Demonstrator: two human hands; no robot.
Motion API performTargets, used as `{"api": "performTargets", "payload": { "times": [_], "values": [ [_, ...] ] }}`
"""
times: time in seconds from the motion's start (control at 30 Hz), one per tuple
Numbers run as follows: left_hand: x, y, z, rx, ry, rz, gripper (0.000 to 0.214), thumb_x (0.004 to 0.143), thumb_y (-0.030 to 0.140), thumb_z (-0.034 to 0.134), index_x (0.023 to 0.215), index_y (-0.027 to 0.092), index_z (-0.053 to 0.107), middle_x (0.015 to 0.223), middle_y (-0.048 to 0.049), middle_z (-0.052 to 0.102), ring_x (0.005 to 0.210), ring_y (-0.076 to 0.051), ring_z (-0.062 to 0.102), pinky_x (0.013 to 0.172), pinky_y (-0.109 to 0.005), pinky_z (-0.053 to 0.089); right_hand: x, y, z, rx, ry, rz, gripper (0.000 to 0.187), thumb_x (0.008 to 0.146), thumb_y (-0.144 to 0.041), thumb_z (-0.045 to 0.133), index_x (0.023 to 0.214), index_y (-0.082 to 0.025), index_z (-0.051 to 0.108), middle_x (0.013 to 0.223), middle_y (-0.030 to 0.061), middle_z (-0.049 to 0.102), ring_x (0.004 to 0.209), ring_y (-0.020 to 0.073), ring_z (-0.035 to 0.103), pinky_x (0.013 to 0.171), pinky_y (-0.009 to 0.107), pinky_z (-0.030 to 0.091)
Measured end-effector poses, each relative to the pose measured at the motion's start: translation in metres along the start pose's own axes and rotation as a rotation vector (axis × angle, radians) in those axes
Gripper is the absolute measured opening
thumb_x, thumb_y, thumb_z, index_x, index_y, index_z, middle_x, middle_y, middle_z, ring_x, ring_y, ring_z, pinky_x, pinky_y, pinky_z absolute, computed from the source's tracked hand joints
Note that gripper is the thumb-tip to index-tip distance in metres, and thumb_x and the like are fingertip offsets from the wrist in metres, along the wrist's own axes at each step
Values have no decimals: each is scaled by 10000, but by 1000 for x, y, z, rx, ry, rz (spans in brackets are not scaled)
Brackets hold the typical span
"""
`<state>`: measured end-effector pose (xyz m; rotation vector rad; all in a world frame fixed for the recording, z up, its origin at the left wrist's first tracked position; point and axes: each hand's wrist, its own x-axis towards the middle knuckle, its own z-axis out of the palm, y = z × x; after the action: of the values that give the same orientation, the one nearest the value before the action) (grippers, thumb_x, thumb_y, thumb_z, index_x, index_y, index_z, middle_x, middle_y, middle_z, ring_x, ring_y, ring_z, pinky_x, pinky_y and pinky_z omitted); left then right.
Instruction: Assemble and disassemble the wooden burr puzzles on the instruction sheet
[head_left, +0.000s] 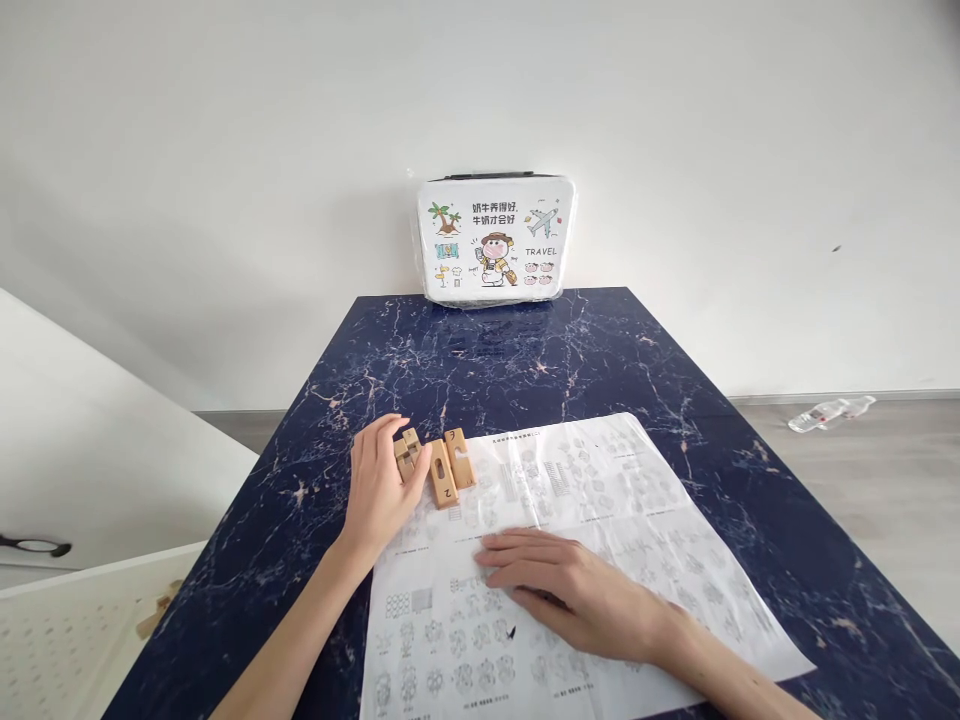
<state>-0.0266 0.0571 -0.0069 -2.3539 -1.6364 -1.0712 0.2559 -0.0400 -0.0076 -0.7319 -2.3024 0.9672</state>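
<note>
Several small wooden puzzle blocks [444, 470] lie side by side at the upper left corner of a printed instruction sheet [645, 520] on a dark blue marble table [525, 350]. My left hand [381, 490] curls around the leftmost wooden block [406, 455], with fingers and thumb closed on it. My right hand [574, 590] rests flat on the sheet, palm down, fingers stretched toward the left, holding nothing. Two more blocks [459, 458] stand just right of my left hand, one marked with a number.
A white cartoon-printed case [495, 240] stands against the wall at the table's far edge. A plastic bottle [829, 412] lies on the floor at right. A white perforated surface [67, 630] sits low at left.
</note>
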Motion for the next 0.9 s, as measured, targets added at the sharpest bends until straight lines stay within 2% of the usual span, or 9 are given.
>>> {"api": "performTargets", "payload": {
  "times": [0.3,0.47,0.67,0.9],
  "values": [
    [-5,-13,10,118,-134,-59,372,1116,454,436,1301,172,594,1278,-187,643,1195,-373,611,1026,-541,527,1,-1,-1,3,-9,5,327,1096,-121,551,1360,-224,714,1506,64,693,1479,208,579,1297,415,428],
    [-5,-15,10,216,-125,-60,396,1121,472,409,1201,171,653,1188,-180,657,1074,-368,635,943,-529,535,0,-1,0,2,-8,3,323,1104,-131,542,1360,-227,713,1508,62,692,1485,208,572,1290,420,440],
    [-5,-14,9,227,-129,-52,399,1116,492,429,1225,178,649,1194,-173,652,1082,-366,640,942,-517,529,-1,0,0,7,-9,3,341,1098,-125,537,1370,-239,708,1503,58,696,1481,212,577,1292,438,438],
    [-2,-13,7,290,-156,-36,412,1116,502,413,1169,181,665,1141,-169,655,1038,-366,637,899,-500,529,0,1,0,5,-8,-8,348,1090,-114,541,1371,-241,703,1505,62,694,1478,215,581,1284,440,446]
  ]
}}
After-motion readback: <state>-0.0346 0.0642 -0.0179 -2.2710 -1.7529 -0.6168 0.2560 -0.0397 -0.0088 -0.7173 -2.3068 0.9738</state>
